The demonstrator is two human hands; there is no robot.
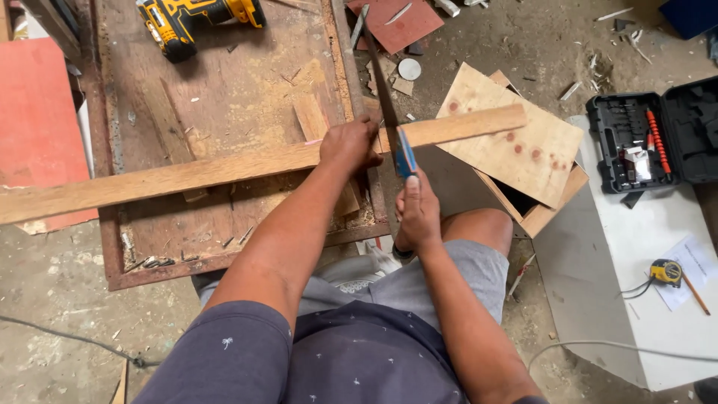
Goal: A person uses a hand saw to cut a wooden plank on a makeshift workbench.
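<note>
A long wooden plank (187,176) lies across a worn wooden workbench (224,90), its right end sticking out past the bench edge. My left hand (348,144) presses down on the plank near that edge. My right hand (417,213) grips the blue handle of a hand saw (389,112), whose dark blade crosses the plank just right of my left hand.
A yellow cordless drill (196,21) rests at the bench's far end. A plywood box (523,157) sits on the floor to the right. Beyond it a white board (636,247) carries an open black tool case (651,142), a tape measure (666,271) and a pencil (695,293).
</note>
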